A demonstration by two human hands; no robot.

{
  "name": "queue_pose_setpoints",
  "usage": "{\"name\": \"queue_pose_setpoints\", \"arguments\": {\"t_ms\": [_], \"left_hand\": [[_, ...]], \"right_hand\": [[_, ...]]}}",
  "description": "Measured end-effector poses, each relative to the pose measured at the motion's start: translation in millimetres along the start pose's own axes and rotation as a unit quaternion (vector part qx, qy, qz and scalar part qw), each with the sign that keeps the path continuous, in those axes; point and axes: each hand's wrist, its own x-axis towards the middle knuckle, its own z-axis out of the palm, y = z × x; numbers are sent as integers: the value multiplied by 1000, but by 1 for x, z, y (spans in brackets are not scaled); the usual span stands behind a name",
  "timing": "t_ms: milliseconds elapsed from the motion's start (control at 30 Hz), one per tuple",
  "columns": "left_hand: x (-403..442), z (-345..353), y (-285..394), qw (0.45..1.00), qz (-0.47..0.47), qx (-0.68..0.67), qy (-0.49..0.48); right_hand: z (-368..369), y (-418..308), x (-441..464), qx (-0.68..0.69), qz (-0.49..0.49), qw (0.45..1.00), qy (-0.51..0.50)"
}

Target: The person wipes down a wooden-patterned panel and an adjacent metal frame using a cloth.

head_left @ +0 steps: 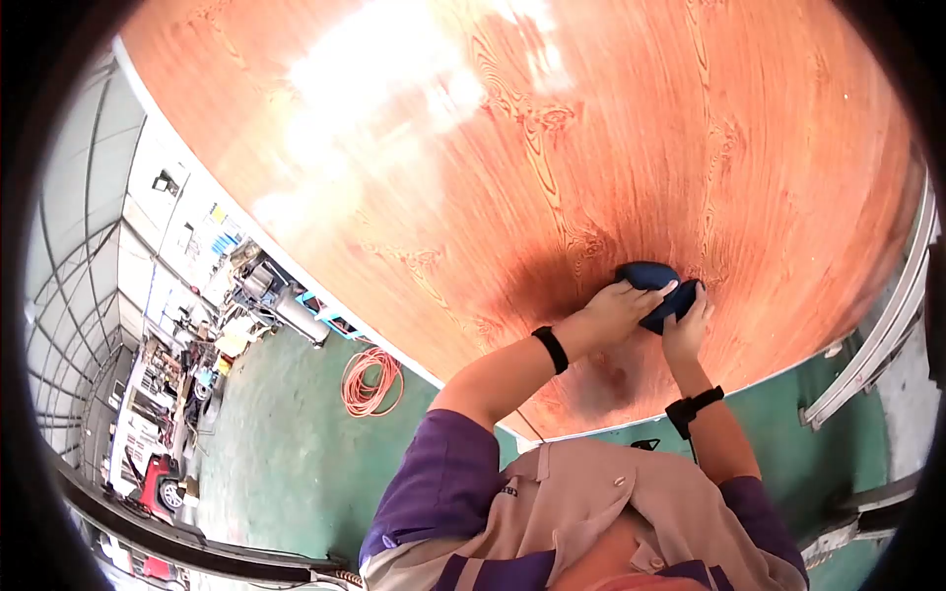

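Head camera: worn on the person, looking forward and steeply down.
Lens: very wide, bowing straight edges, rounded off by black corners.
Shirt [581, 483]: nearest, at the bottom edge, seen from above.
Left hand [626, 308], right hand [686, 329]: near, right of centre.
Board [798, 177]: close, filling the upper middle, cut off at the top.
Floor [266, 433]: farther below, on both sides.
Wall [89, 217]: far off, at the left.

We find free passage across the wood-grain panel [631, 148], obstructed only at the left hand [623, 309], right hand [686, 333] and 1 dark-blue item [645, 275].
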Motion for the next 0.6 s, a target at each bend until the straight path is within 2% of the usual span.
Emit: {"name": "queue_pose_setpoints", "arguments": {"t_ms": [67, 100, 167, 233, 300, 400, 467, 567, 600], "left_hand": [[-23, -54, -13, 997, -6, -4, -76], [-38, -43, -26, 1000, -13, 17, -10], [-56, -88, -47, 991, -54, 91, 81], [-65, -138, -68, 979, -153, 94, 99], [-80, -182, -95, 957, -218, 106, 158], [-107, -231, -136, 913, -269, 161, 259], [-129, -237, -163, 885, -290, 198, 305], [-146, -221, -164, 878, -334, 218, 267], [-146, -213, -158, 867, -372, 193, 268]], "right_hand": [[-4, -49, -2, 1, -55, 997, -59], [-2, -72, 0, 12, -85, 991, -98], [13, -112, 20, 73, -167, 982, -57], [22, -162, 52, 86, -285, 954, -23], [31, -219, 87, 89, -376, 922, 1], [47, -300, 111, 48, -409, 909, 67], [67, -329, 111, 47, -432, 897, 85], [100, -342, 80, -51, -419, 905, 56], [111, -331, 76, -100, -438, 892, 50]]}}
